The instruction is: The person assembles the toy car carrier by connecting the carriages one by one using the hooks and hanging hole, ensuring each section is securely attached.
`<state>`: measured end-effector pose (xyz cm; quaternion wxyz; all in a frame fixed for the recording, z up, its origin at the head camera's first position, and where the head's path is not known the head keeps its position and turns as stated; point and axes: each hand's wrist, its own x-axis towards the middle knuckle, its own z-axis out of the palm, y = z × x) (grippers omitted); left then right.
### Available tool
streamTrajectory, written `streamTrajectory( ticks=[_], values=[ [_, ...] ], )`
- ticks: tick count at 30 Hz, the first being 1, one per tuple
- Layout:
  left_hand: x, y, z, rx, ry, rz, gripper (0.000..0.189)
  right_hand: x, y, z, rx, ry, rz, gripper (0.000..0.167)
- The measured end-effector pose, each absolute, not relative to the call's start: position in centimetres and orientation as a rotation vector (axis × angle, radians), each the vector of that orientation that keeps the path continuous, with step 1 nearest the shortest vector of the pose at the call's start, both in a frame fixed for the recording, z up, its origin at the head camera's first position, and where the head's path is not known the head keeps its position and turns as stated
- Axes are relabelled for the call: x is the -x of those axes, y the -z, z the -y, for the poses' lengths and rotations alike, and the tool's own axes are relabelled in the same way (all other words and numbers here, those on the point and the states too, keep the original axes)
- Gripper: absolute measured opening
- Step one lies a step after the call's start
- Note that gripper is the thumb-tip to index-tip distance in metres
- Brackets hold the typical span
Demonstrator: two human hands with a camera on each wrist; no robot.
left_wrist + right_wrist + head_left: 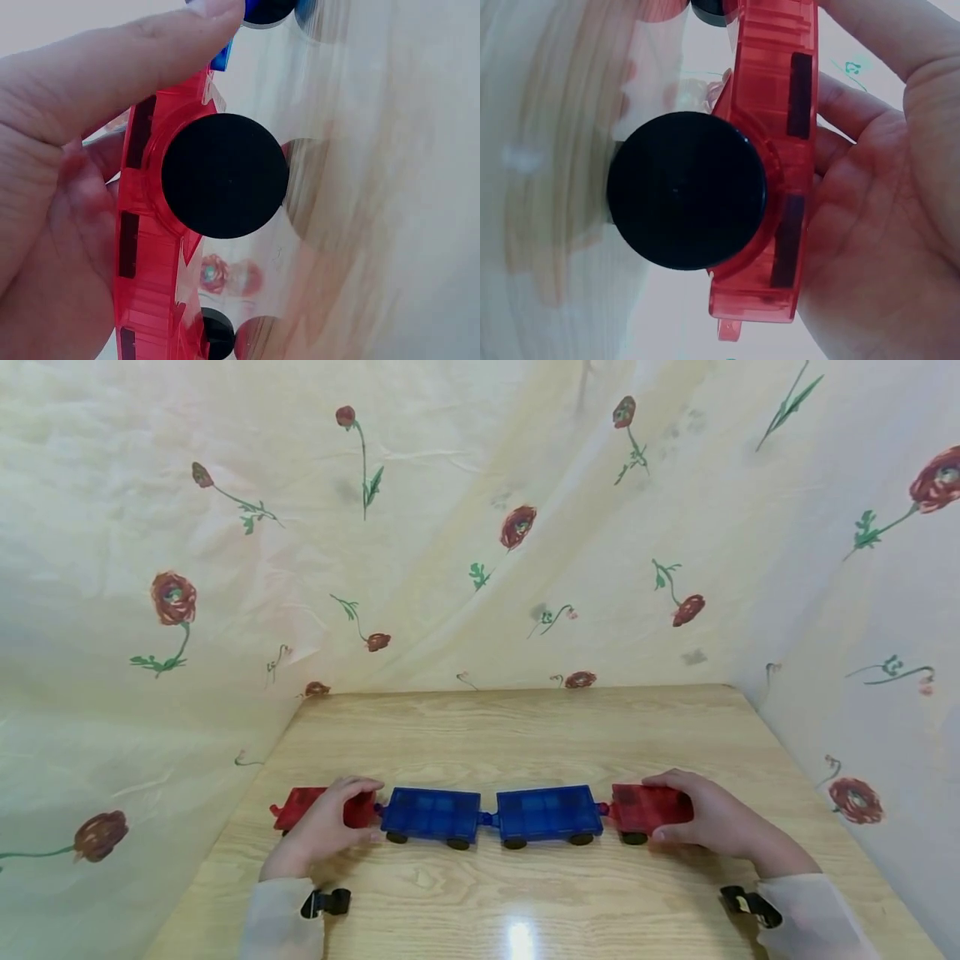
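Four toy train wagons stand linked in a row on the table. At the left end, my left hand (327, 823) grips the left red toy wagon (297, 803), thumb along its near side and fingers over the far side. My right hand (712, 820) holds the right red toy wagon (636, 803) in the same way at the other end. Between them stand the left blue wagon (433, 812) and the right blue wagon (545, 812), coupled together. The left wrist view shows a black wheel (225, 176) near the tabletop; another black wheel (686, 191) fills the right wrist view.
A pale wood table (480, 735) lies under the wagons. Light cloth (435, 552) printed with red flowers rises behind it and on both sides. Black straps (327, 902) sit at my sleeve cuffs.
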<state>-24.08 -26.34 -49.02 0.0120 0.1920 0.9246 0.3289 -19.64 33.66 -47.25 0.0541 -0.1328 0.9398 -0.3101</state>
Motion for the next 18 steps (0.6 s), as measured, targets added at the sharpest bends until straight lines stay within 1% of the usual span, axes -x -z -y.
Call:
streamTrajectory(
  ticks=[8,18],
  values=[
    [23.95,49.21,26.34,-0.616,-1.028,-2.877,0.075,19.64,47.55,-33.94,0.422,0.944,-2.85,0.082],
    [23.84,49.2,26.4,-0.562,-1.03,-2.877,0.076,19.98,47.64,-33.99,0.472,0.96,-2.847,0.081]
  ],
)
